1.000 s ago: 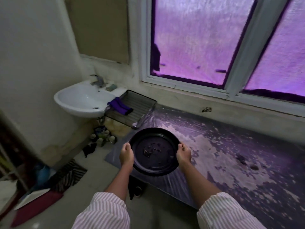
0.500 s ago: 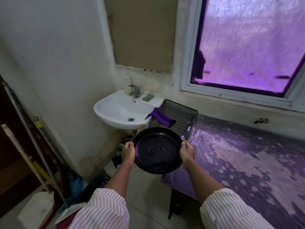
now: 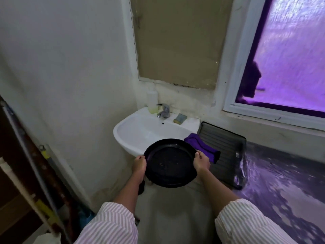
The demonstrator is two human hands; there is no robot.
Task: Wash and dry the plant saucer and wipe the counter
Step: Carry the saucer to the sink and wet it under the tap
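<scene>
A round black plant saucer (image 3: 170, 163) with specks of dirt inside is held level in front of the white sink (image 3: 140, 132), its far rim overlapping the basin's front edge. My left hand (image 3: 139, 163) grips the saucer's left rim and my right hand (image 3: 201, 161) grips its right rim. A folded purple cloth (image 3: 202, 147) lies on the dark drainer tray (image 3: 228, 155) right of the sink. The counter (image 3: 284, 184) with a shiny purple-lit surface stretches to the right.
A chrome faucet (image 3: 163, 110) and a sponge (image 3: 180, 118) sit on the sink's back ledge, with a pale bottle (image 3: 152, 99) in the corner. Poles and a wooden frame (image 3: 35, 173) lean at the left wall. A window (image 3: 290, 55) is above the counter.
I have turned left and stepped closer to the sink. The saucer, still held by both hands, has moved from over the counter's edge to the sink's front rim.
</scene>
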